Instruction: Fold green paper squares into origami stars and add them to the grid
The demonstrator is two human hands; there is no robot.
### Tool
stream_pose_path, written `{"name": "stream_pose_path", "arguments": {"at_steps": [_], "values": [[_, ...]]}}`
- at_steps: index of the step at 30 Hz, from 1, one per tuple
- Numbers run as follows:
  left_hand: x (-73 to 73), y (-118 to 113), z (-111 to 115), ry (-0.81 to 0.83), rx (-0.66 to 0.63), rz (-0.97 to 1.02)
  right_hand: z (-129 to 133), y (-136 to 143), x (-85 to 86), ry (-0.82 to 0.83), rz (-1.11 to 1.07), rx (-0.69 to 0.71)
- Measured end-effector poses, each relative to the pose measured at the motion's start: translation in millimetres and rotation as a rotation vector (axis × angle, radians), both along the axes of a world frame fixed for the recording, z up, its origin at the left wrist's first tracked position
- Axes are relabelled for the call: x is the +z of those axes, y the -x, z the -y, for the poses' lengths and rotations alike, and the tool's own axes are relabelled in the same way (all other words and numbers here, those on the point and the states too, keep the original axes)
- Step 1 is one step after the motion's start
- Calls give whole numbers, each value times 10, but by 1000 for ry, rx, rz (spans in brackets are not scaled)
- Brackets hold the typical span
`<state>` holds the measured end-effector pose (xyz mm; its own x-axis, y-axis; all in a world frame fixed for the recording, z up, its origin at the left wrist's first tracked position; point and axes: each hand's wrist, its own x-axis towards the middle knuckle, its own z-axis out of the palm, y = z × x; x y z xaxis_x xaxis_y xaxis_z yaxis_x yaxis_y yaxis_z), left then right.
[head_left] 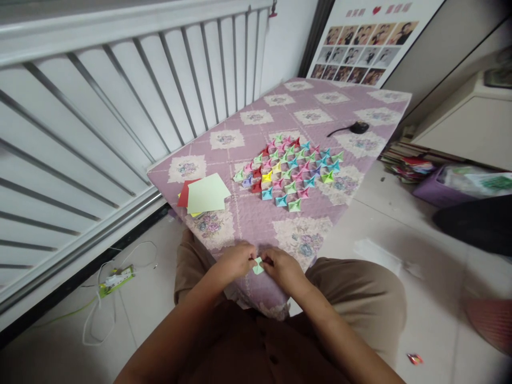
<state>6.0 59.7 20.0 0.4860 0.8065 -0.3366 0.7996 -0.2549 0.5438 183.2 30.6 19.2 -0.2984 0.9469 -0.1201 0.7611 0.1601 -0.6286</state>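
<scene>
A small light-green folded paper [258, 266] sits between my two hands, low over the near corner of the table. My left hand [239, 260] pinches its left edge with the fingertips. On the opposite edge, the thumb and finger of my right hand [282, 266] are closed on the same paper. Creases and flaps show on its face. Farther up the cloth, several folded paper pieces [290, 166] stand in rows, in green, pink, red, blue, yellow and purple. A stack of paper sheets [208, 193], pale green on top with red and yellow beneath, lies to the left.
The table wears a purple floral cloth [256, 224]. A white radiator [132, 96] runs along its left side. A black object with a cord [359, 127] lies toward the far right. A photo board [366, 42] stands behind; a power strip [117, 281] is on the floor.
</scene>
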Motion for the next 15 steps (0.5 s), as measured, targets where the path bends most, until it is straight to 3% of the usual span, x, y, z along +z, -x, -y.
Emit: {"name": "stream_pose_path", "arguments": {"at_steps": [15], "values": [[37,10,-14,-40,-29,28,-102,56,-42,-6,-53,56]]}}
